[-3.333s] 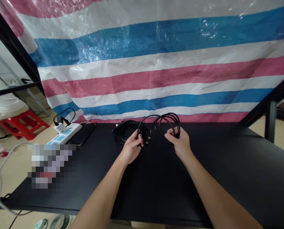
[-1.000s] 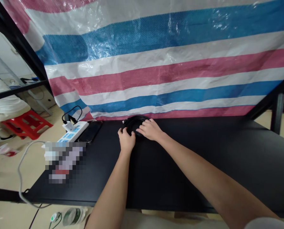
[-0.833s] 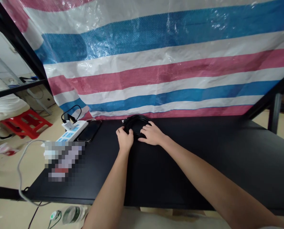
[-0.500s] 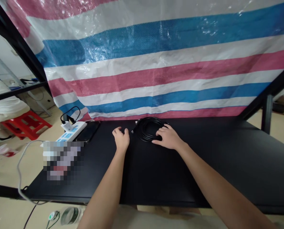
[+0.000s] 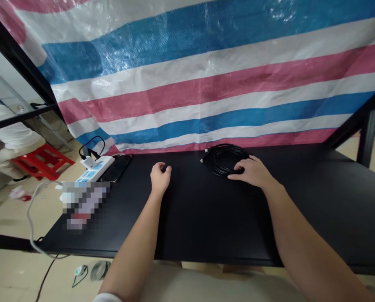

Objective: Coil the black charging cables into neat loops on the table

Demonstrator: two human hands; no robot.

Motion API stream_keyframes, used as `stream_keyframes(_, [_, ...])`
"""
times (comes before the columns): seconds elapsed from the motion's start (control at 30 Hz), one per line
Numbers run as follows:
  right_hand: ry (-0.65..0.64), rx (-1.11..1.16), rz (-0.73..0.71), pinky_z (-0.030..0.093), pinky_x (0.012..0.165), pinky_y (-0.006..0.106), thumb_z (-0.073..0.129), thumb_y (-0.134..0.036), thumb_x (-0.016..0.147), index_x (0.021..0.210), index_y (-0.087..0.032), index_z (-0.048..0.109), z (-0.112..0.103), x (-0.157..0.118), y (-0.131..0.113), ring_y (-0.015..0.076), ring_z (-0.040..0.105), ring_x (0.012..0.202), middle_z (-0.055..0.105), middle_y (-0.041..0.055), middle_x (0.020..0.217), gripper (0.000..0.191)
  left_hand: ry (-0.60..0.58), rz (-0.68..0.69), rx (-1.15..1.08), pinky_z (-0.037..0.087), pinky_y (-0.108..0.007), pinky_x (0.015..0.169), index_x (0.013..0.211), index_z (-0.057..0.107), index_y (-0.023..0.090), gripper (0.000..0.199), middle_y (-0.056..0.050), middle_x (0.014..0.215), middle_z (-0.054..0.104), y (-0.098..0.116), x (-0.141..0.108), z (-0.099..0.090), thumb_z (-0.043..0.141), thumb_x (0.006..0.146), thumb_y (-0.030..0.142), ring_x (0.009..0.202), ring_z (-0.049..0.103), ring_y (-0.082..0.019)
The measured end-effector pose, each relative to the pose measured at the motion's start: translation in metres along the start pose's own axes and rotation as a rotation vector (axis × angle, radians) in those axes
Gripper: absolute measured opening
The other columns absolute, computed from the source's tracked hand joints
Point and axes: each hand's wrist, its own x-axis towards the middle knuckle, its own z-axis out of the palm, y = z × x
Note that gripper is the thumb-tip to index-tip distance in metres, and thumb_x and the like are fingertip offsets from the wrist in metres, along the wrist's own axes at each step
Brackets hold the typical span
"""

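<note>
A coil of black cable (image 5: 211,162) lies toward the back of the black table (image 5: 203,222), its two pale-tipped plugs sticking out on the left. My right hand (image 5: 253,172) grips the coil's right side, thumb near the front and fingers curled over the loops; the fingertips are partly hidden. Well left of the coil, my left hand (image 5: 161,178) hovers low over the tabletop. Its fingers are loosely bent, the thumb stands apart from them, and nothing is held.
On the left, a white power strip (image 5: 105,163) carries a plugged-in charger, with a dark phone (image 5: 119,167) beside it. A blurred-out patch covers items nearer me. Striped sheeting (image 5: 203,96) hangs behind the table. Someone sits on a red stool (image 5: 48,161) at far left.
The cable coil has slid right along the table with my right hand on it. My left hand stays almost in place, its fingers slightly more curled. The camera view has shifted a little.
</note>
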Motion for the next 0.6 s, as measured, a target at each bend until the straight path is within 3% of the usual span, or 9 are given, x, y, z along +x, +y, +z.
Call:
stream_keyframes(0.1, [0.069,0.054,0.038,0.039,0.096,0.052,0.062,-0.060,0.068,0.062,-0.027,0.061,0.0021,-0.0005,-0.0001,0.0213,0.062,0.064,0.066,-0.0008,0.064,0.034,-0.059,0.059,0.009,0.043,-0.028,0.068,0.055,0.052,0.022,0.015,0.001,0.057,0.056,0.0012,-0.0027,0.0002,0.057,0.069,0.026,0.064,0.056,-0.017])
stream_keyframes(0.2, [0.161,0.112,0.078,0.042,0.092,0.049,0.052,-0.054,0.078,0.061,-0.026,0.060,0.0023,-0.0002,-0.0030,0.0212,0.062,0.065,0.066,0.0004,0.063,0.034,-0.049,0.112,0.027,0.035,-0.026,0.056,0.040,0.034,0.021,0.035,0.005,0.041,0.033,0.0015,-0.0055,0.0001,0.054,0.069,0.026,0.048,0.038,-0.011])
stream_keyframes(0.4, [0.375,0.141,0.151,0.048,0.073,0.042,0.056,-0.041,0.076,0.062,-0.025,0.059,0.0004,-0.0004,-0.0068,0.0245,0.060,0.074,0.066,0.0049,0.068,0.021,0.043,0.128,-0.135,0.021,-0.024,0.046,0.038,0.021,0.021,0.038,0.006,0.041,0.018,-0.0011,-0.0044,-0.0049,0.049,0.064,0.021,0.044,0.019,-0.007])
stream_keyframes(0.6, [0.582,0.077,0.171,0.046,0.081,0.047,0.058,-0.031,0.072,0.063,-0.025,0.057,0.0065,0.0007,-0.0051,0.0258,0.058,0.080,0.063,0.0054,0.075,0.011,0.068,0.121,-0.196,0.018,-0.024,0.045,0.037,0.023,0.021,0.036,0.006,0.039,0.019,-0.0046,0.0024,-0.0091,0.050,0.061,0.021,0.044,0.019,-0.007])
